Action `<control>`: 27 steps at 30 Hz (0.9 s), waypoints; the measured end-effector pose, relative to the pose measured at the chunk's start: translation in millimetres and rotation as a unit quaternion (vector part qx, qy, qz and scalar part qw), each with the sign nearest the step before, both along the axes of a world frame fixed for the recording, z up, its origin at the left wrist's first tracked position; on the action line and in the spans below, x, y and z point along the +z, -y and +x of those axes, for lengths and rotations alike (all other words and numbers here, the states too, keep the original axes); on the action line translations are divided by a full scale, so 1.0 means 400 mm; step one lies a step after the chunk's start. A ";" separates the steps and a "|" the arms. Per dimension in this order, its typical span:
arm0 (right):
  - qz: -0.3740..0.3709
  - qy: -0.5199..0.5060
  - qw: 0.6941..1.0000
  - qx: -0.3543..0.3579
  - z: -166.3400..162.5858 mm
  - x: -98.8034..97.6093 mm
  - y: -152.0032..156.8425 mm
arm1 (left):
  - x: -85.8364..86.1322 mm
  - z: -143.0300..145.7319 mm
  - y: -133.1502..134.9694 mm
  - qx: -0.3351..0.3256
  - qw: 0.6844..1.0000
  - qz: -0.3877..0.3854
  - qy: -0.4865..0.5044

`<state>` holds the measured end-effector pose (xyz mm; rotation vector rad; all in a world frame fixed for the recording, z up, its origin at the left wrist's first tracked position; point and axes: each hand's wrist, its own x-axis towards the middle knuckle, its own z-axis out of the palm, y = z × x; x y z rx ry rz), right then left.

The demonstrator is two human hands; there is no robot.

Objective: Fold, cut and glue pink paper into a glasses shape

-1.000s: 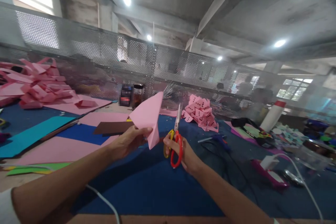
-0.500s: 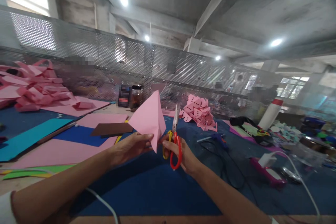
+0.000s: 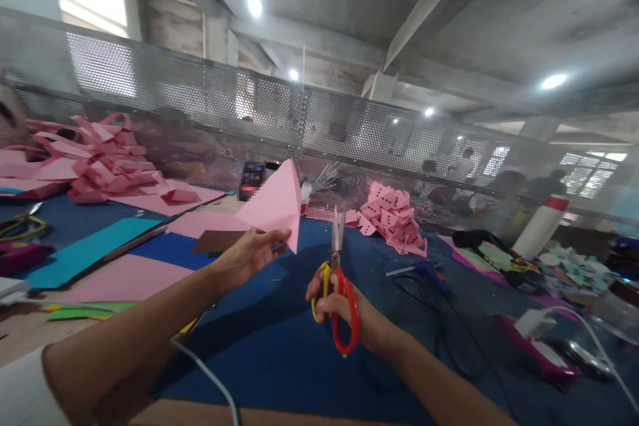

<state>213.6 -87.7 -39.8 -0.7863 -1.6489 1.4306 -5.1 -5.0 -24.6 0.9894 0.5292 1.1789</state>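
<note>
My left hand pinches a folded pink paper piece and holds it up above the blue table cover. My right hand is closed through the red and yellow handles of a pair of scissors, whose blades point upward and look nearly closed. The scissors stand just right of and below the paper, apart from it.
Pink paper scraps are heaped at the far left, and cut pink pieces lie ahead. Pink, teal and brown sheets cover the left. A white bottle, cables and a charger sit right. A perforated metal screen closes the back.
My left hand has lifted the pink paper up and to the left, away from the scissors. My right hand has dropped lower with the scissors. The view has shifted slightly.
</note>
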 end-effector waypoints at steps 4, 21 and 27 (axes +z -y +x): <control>-0.002 0.037 0.998 0.058 0.000 -0.001 0.013 | 0.005 -0.013 -0.028 0.066 0.998 -0.006 0.023; -0.098 0.022 0.991 0.085 -0.004 -0.063 -0.008 | -0.008 -0.026 -0.058 0.176 0.983 0.025 -0.035; -0.108 0.022 0.990 0.086 -0.006 -0.049 -0.002 | -0.018 -0.033 -0.069 0.178 0.983 0.024 -0.050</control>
